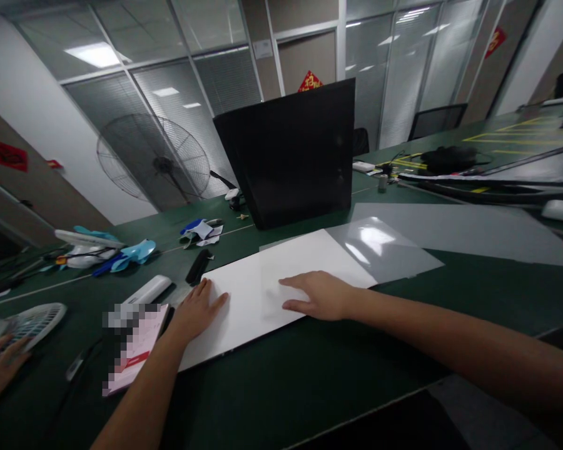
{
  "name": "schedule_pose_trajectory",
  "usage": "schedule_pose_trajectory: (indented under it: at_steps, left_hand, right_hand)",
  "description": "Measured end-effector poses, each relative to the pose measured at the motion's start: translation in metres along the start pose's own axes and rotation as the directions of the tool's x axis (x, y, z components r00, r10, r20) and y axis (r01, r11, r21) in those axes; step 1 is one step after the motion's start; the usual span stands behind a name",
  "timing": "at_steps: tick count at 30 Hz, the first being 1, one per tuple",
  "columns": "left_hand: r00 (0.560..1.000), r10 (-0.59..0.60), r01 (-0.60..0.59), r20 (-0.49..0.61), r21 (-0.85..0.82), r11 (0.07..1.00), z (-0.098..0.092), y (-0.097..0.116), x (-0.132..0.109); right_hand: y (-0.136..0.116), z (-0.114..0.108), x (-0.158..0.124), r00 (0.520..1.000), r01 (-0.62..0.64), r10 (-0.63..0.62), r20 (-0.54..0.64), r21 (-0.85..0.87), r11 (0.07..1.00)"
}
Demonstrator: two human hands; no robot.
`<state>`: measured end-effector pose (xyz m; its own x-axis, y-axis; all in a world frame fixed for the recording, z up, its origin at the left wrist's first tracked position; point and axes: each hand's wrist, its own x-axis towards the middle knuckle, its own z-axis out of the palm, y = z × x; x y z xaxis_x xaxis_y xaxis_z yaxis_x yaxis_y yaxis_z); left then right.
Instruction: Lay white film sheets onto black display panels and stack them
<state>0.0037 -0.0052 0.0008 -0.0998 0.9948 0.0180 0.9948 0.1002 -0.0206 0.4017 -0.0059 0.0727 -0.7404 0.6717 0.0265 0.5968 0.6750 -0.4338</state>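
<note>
A flat white sheet, possibly a thin panel, lies slantwise on the dark green table. Over its middle and right part rests a clear plastic film, which sticks out past the sheet's right end and shines under the lamps. My left hand is laid at the sheet's left end, fingers together and thumb spread away. Across the middle, my right hand reaches in from the right, its index finger and thumb stretched out and apart on or just above the film. Nothing shows in either hand.
Behind the sheet stands a black monitor-like panel. Another translucent sheet lies at the right. Left of my arm are a pink box, a white bar-shaped device and a black object. Another person's hand is near a keyboard.
</note>
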Motion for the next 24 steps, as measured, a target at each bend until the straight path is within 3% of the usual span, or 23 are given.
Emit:
schedule_pose_trajectory:
  at_steps: [2,4,7,9,12,19,24]
  left_hand:
    - [1.000,-0.003,0.003,0.003,0.003,1.000,-0.001,0.001,-0.001]
    - [1.000,-0.003,0.003,-0.008,0.003,1.000,-0.002,0.002,-0.001]
    - [1.000,0.005,-0.004,-0.024,0.003,1.000,-0.004,0.003,-0.002]
    - [1.000,0.003,-0.003,-0.022,-0.006,1.000,-0.004,0.004,-0.003]
    - [1.000,0.000,0.000,-0.018,-0.023,1.000,-0.003,0.003,-0.003]
    - [0.999,0.016,-0.019,-0.034,-0.066,0.998,-0.002,-0.002,-0.001]
    - [1.000,-0.007,0.006,-0.013,-0.084,0.996,-0.007,0.004,-0.004]
  right_hand:
    - [0.001,0.001,-0.001,0.988,0.153,-0.155,0.014,0.107,0.982]
    - [0.009,0.000,0.002,0.984,0.178,-0.176,-0.039,0.065,0.982]
    - [0.030,-0.004,0.007,0.986,-0.019,-0.009,-0.168,-0.167,0.986]
    - [0.045,-0.008,0.008,0.965,-0.197,0.133,-0.226,-0.290,0.937]
    - [0.061,-0.012,0.008,0.943,-0.312,0.245,-0.225,-0.344,0.886]
    - [0.049,0.003,0.013,0.993,-0.099,0.071,-0.097,-0.321,0.942]
    - [0.035,0.011,0.011,0.996,0.068,-0.076,-0.044,-0.173,0.983]
